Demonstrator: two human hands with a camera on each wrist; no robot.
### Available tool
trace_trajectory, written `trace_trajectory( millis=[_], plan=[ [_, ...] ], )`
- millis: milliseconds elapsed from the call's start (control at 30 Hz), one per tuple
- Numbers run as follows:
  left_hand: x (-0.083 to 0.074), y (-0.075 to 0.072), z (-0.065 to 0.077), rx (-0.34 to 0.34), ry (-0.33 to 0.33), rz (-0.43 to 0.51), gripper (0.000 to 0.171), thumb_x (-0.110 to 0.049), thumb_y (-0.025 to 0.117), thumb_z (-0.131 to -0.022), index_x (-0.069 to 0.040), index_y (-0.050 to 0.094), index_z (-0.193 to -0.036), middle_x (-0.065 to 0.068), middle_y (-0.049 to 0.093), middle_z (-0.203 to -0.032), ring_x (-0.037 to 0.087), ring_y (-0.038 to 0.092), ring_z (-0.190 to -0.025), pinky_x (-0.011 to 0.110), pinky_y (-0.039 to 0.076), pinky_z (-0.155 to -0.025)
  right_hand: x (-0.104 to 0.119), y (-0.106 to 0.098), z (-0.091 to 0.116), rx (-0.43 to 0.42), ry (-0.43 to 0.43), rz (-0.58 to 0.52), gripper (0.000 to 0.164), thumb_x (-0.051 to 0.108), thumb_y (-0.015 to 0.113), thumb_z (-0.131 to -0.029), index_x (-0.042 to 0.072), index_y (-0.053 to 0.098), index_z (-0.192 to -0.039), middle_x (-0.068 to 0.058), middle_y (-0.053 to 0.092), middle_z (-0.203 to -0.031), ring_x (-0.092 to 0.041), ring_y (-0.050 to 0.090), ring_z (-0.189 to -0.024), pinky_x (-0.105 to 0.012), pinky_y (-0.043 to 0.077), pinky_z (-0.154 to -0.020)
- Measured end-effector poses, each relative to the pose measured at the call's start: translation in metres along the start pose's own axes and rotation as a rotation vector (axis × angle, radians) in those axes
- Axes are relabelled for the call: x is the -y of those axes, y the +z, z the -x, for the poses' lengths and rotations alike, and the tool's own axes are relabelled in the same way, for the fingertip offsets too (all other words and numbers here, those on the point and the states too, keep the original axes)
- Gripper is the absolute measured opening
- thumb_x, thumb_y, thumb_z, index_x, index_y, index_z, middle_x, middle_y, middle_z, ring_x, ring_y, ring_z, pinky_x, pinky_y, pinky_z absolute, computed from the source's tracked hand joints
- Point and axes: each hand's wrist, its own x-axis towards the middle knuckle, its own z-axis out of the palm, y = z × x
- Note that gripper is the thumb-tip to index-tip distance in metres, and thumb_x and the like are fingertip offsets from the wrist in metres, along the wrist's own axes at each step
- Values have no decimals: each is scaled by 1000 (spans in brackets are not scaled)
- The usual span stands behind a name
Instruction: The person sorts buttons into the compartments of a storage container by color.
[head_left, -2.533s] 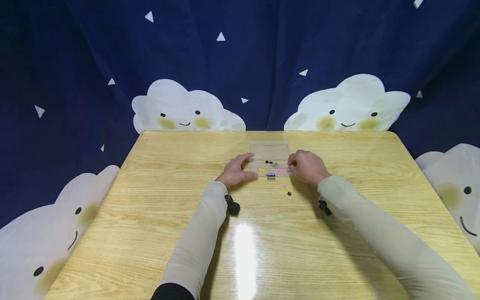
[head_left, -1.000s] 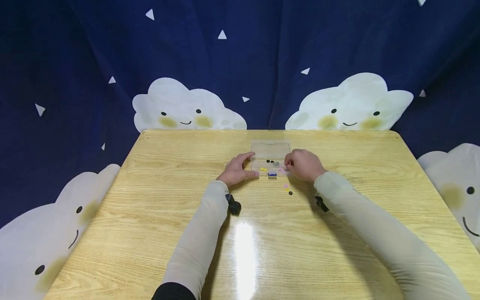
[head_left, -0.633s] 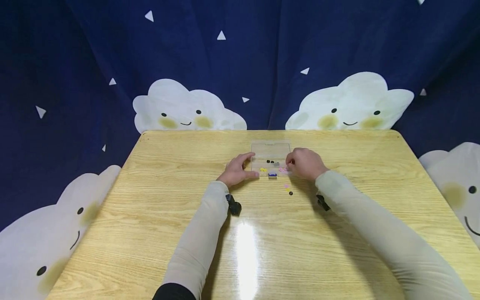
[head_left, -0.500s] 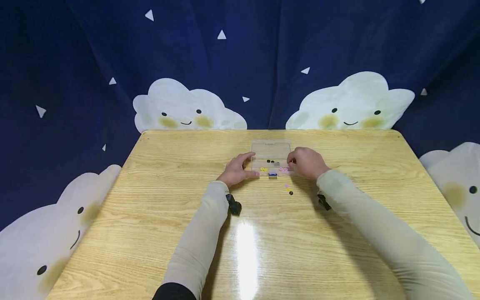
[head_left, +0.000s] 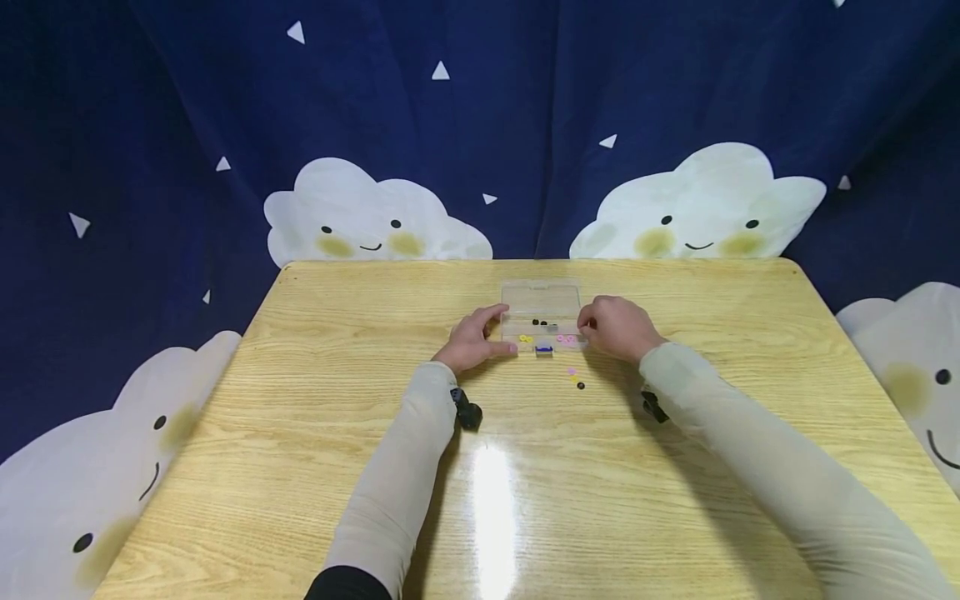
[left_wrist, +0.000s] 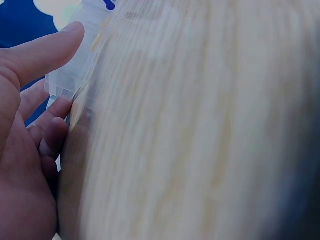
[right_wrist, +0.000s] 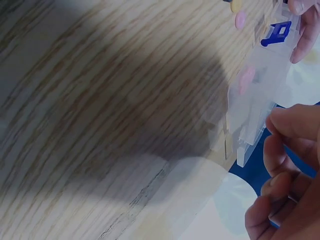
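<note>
A clear plastic box [head_left: 542, 298] with its lid raised lies toward the back of the table; a blue clasp [head_left: 543, 349] marks its front. Inside are small yellow pieces [head_left: 524, 338], pink pieces [head_left: 566, 340] and black pieces [head_left: 536, 322]. My left hand [head_left: 471, 340] grips the box's left end, thumb at the front corner and fingers farther back. At the right end is my right hand [head_left: 618, 327], fingers curled. In the right wrist view its thumb and index finger [right_wrist: 276, 150] meet close to the box, and nothing shows between them.
In front of the box a small pink piece [head_left: 572, 372], a yellow piece [head_left: 575, 379] and a black ring-like piece [head_left: 581, 386] lie on the wooden table [head_left: 360, 358]. A dark blue curtain [head_left: 517, 125] with cloud prints hangs behind the table's back edge.
My right hand went left over the box's right end, then drew back right, so more of the pink pieces shows. The left hand has stayed on the box.
</note>
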Motion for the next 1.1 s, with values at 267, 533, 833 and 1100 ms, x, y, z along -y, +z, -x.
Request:
trace_trajectory(
  millis=[267,533,833,1100],
  plan=[
    [0,0,0,-3,3,0,81,-32,79,-85,-27,38,-154,6,48,-144,24,44,-107,41,39,-92,0,0,12,-47,-49,6,18,6,60,-90,8,78,-90,-8,70,-85,-18,59,-73,-37,51,-68],
    [-1,-1,-1,2,4,-8,80,-31,79,-86,-26,38,-154,5,48,-144,25,43,-107,40,39,-92,4,-1,25,-70,-108,8,14,6,63,-89,10,77,-88,-5,66,-82,-17,58,-71,-37,51,-66],
    [2,0,2,-8,-7,-12,80,-32,79,-85,-27,38,-154,6,50,-139,24,44,-107,41,39,-92,13,2,38,-70,-183,-14,15,3,63,-86,11,76,-84,-1,64,-77,-13,53,-66,-33,48,-63],
    [-1,0,2,-4,-8,17,81,-31,79,-85,-28,38,-154,4,49,-142,25,43,-107,41,39,-91,15,10,53,-40,-195,-5,9,6,70,-85,12,76,-84,0,65,-80,-13,57,-69,-34,50,-62]
  ],
)
